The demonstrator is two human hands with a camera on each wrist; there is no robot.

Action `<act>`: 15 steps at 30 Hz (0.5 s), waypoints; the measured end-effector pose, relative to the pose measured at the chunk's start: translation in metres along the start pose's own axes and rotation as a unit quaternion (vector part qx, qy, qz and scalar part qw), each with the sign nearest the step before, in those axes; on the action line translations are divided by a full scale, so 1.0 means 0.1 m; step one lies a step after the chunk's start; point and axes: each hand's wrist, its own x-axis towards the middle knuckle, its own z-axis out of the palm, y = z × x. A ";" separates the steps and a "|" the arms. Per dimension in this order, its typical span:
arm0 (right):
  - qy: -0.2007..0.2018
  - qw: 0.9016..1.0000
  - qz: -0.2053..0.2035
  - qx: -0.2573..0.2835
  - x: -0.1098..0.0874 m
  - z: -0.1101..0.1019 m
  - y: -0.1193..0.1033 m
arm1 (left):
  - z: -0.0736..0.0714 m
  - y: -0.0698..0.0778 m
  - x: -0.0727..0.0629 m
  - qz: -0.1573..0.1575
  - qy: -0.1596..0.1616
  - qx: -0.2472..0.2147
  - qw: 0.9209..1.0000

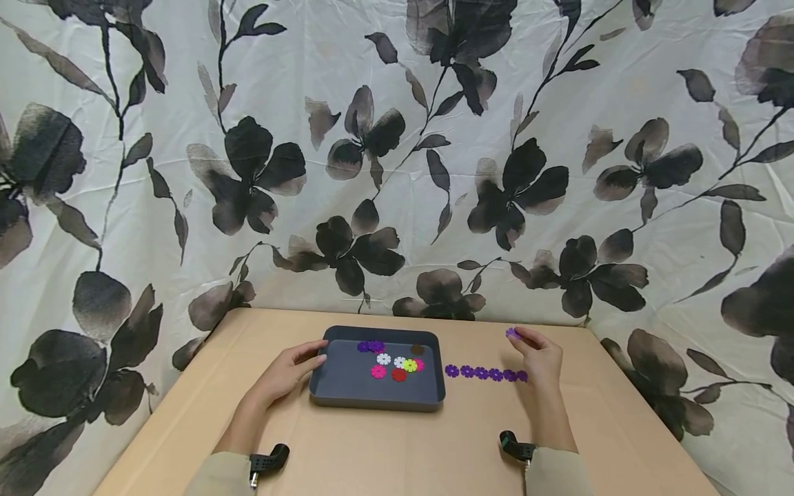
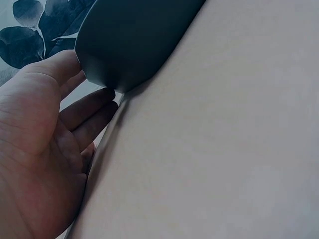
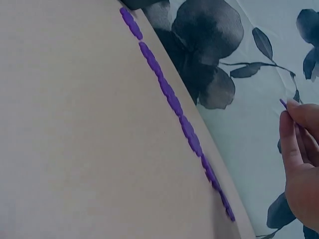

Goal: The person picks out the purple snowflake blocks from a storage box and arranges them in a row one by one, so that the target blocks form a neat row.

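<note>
My left hand [image 1: 287,372] holds the left edge of a dark grey rectangular tray [image 1: 347,384], thumb at the rim. In the left wrist view its other fingers lie low against the tray's outer wall [image 2: 132,42]. My right hand [image 1: 541,355] pinches a small purple flower-shaped disc [image 1: 511,332] between thumb and fingertips, raised above the table. In the right wrist view only a thin edge of that disc [image 3: 283,103] shows. Close below that hand, a row of several purple flower-shaped discs [image 1: 481,373] lies on the table, extending right from the tray.
Inside the tray are purple discs [image 1: 370,346], a brown disc [image 1: 418,350], white [image 1: 384,359], yellow [image 1: 410,365], pink [image 1: 378,372] and red [image 1: 399,375] ones. The light wooden table [image 1: 372,448] ends at a flower-printed cloth [image 1: 397,207] behind it.
</note>
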 end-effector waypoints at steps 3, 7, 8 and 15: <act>-0.011 1.000 -0.007 -0.025 0.00 -0.04 0.02 | 0.00 -0.01 0.00 -0.005 0.001 0.004 1.000; -0.022 0.998 -0.014 -0.059 -0.01 -0.11 0.04 | 0.00 -0.02 0.01 -0.009 0.002 0.002 1.000; -0.025 0.997 -0.014 -0.069 -0.02 -0.12 0.04 | 0.00 -0.02 0.01 -0.007 0.000 0.005 1.000; -0.012 0.990 -0.024 -0.139 -0.03 -0.23 0.08 | 0.01 -0.01 0.00 -0.011 0.000 0.006 1.000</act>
